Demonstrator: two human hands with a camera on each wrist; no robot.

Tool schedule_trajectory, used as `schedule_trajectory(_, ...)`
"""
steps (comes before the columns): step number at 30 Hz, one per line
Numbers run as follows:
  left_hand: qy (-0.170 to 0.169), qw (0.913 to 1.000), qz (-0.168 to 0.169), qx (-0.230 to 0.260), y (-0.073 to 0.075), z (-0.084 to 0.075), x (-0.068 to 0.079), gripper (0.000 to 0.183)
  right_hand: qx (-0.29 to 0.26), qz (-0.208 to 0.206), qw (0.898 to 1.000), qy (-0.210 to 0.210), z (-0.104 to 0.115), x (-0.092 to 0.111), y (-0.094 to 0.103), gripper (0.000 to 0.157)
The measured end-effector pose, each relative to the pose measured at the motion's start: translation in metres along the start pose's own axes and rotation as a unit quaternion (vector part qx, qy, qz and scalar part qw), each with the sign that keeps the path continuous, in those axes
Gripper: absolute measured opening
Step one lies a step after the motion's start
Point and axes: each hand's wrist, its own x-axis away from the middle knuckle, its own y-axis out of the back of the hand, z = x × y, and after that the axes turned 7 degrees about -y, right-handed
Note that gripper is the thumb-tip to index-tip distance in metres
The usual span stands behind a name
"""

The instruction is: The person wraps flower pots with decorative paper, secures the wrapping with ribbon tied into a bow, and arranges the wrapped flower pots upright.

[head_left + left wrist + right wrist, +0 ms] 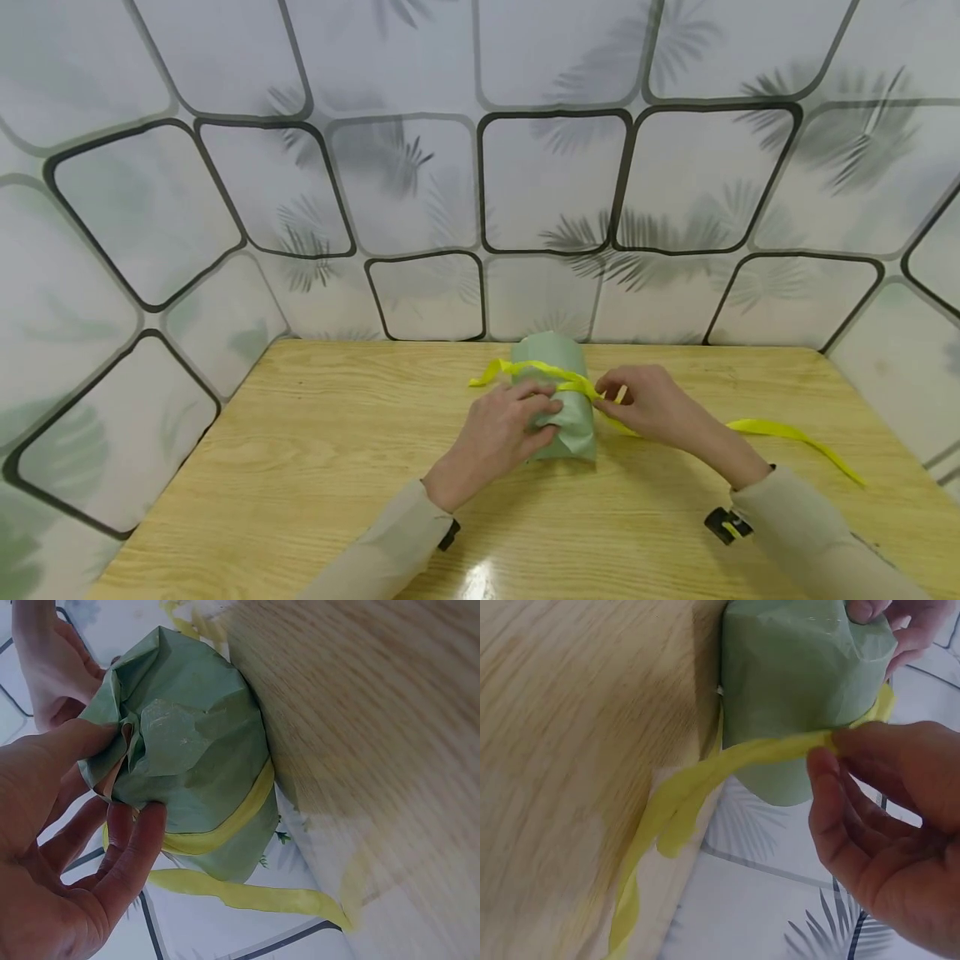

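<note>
A package wrapped in green paper (551,347) lies on the wooden table, its creased, folded end (135,742) facing the left hand. The left hand (506,425) grips that end, thumb on the folds and fingers along the side. A yellow ribbon (757,751) runs across the package and around its side. Beside the package, the right hand (652,404) pinches the ribbon between thumb and index finger. One short ribbon end sticks out to the left of the package; the long tail (780,429) trails over the table to the right, passing behind the right wrist.
The table (337,450) is light wood with visible grain. Its far edge meets a pale curtain (420,192) with dark outlined shapes and leaf prints, which also closes off both sides. A dark strap piece (727,526) hangs near the right sleeve.
</note>
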Motion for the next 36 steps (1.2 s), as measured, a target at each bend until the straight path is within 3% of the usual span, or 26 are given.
schedule_trajectory(4,0.005,1.0,0.006,0.0,0.0,-0.001,0.0,0.024,0.017,-0.087,0.996,0.006,-0.001,-0.007,-0.002,0.006)
schedule_trajectory(6,0.008,0.9999,0.008,0.004,-0.001,-0.002,0.0,0.024,0.008,-0.138,0.99,0.01,0.0,-0.012,-0.003,0.008)
schedule_trajectory(8,0.01,0.9999,0.006,0.006,-0.002,-0.002,0.0,0.025,-0.011,-0.163,0.986,0.017,0.001,-0.017,-0.006,0.011)
schedule_trajectory(10,0.009,0.9999,0.003,0.008,-0.003,-0.003,0.0,0.026,-0.038,-0.156,0.987,0.026,0.002,-0.018,-0.009,0.017)
schedule_trajectory(13,0.004,0.9999,0.001,0.011,-0.004,-0.003,-0.001,0.026,-0.06,-0.11,0.991,0.05,0.004,-0.013,-0.015,0.026)
schedule_trajectory(18,0.001,1.0,0.002,0.007,-0.004,-0.004,-0.001,0.028,-0.052,-0.065,0.991,0.104,0.008,0.001,-0.019,0.031)
schedule_trajectory(23,0.012,0.9999,-0.005,0.008,-0.003,-0.003,0.001,0.033,-0.051,-0.04,0.991,0.115,0.011,0.006,-0.018,0.036)
schedule_trajectory(26,0.02,0.9995,-0.011,0.023,-0.004,-0.002,0.001,0.033,-0.051,-0.045,0.989,0.128,0.01,0.007,-0.021,0.041)
schedule_trajectory(30,0.026,0.9985,-0.011,0.047,-0.004,0.0,0.001,0.031,-0.043,-0.081,0.981,0.169,0.008,0.007,-0.029,0.042)
schedule_trajectory(34,0.029,0.9955,0.017,0.088,0.001,0.006,0.002,0.029,-0.014,-0.112,0.975,0.19,0.013,0.005,-0.034,0.038)
schedule_trajectory(36,0.04,0.9898,0.036,0.132,0.006,0.011,0.003,0.027,0.007,-0.116,0.976,0.185,0.019,0.002,-0.034,0.035)
